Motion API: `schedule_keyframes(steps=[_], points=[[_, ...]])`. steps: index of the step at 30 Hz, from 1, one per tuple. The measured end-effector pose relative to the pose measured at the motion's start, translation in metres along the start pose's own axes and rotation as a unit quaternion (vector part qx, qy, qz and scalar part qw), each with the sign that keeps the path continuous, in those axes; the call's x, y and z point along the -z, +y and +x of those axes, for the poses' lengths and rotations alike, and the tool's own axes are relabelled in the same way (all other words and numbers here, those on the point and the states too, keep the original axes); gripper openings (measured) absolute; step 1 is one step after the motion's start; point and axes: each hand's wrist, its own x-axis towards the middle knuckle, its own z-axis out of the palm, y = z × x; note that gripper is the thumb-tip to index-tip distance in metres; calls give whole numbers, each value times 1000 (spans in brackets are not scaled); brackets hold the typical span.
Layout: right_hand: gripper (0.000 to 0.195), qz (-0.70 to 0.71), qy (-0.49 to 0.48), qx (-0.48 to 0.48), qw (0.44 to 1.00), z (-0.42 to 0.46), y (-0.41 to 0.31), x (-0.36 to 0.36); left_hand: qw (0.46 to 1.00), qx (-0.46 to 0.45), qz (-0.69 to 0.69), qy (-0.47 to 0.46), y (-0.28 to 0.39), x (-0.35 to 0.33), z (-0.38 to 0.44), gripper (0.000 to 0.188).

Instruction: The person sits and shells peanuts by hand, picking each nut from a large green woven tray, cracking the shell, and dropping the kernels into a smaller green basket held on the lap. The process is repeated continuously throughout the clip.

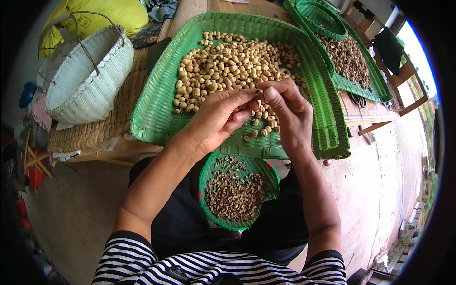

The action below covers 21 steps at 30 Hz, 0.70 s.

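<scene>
My left hand (222, 115) and my right hand (294, 112) meet fingertip to fingertip above the near half of a green woven tray (160, 107). A small dark piece (258, 91) is pinched between their thumbs and forefingers; the fingers mostly hide it, so its kind is unclear. Under and beyond the hands, a heap of pale peanuts in the shell (228, 64) spreads over the tray. A few peanuts lie loose towards the near rim. Below, between my knees, a round green basket (274, 178) holds many brown shell fragments (233, 196).
On the left stands a pale woven basket (96, 92) with a raised handle, near a yellow sack (117, 17). Another green tray (377, 89) at right bears darker brown pieces (347, 57) and a smaller green basket (320, 21). Scissor handles (357, 100) show beneath its edge.
</scene>
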Motion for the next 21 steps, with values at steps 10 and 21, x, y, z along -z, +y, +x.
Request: schedule_keyframes(steps=[10, 21], points=[[16, -187, -21, 135, 973, 4, 7, 4, 995, 5, 93, 29, -8, 3, 4, 17], [18, -166, -337, 34, 926, -17, -24, 35, 991, -41, 107, 66, 15, 19, -5, 29]])
